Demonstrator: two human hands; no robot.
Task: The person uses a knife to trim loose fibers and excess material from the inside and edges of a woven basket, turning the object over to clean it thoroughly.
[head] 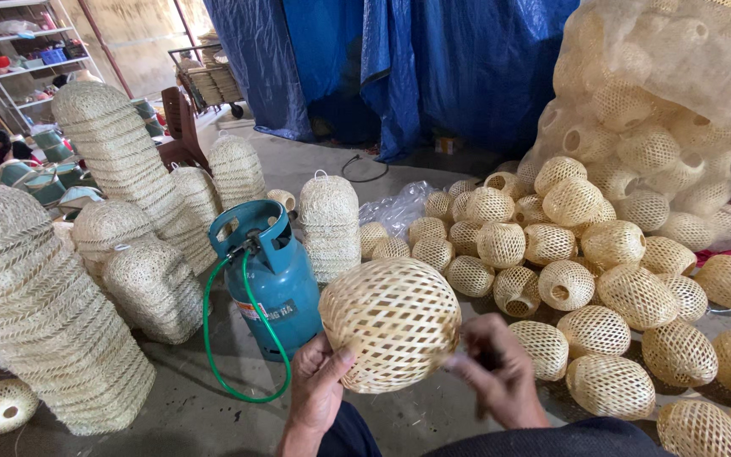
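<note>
Bamboo lattice forms the ball (391, 324) at the centre of the head view, an openwork woven sphere held low in the frame, just right of a blue gas cylinder (274, 283). The left hand (315, 391) supports the ball from below, thumb pressed up against its lower left side; the other fingers are hidden behind the weave and the wrist is cut off by the bottom edge. The right hand (494, 371) sits at the ball's right edge with fingers curled together; motion blur makes it impossible to tell whether they pinch a strip or only touch the rim. A dark sleeve (552, 440) crosses the lower edge, partly out of frame. From the cylinder a green hose (247, 372) loops down over the concrete floor (171, 415). To the left stand tall stacks of nested woven shades (35, 313), the nearest cut off by the left edge. To the right lies a heap of similar small balls (568, 254), several cropped at the right and bottom margins. Above them a netted sack (670, 93) holds more balls, dimly seen through the mesh. A blue tarpaulin (433, 59) closes the background; shelving (19, 51) at the upper left is too small to read.
</note>
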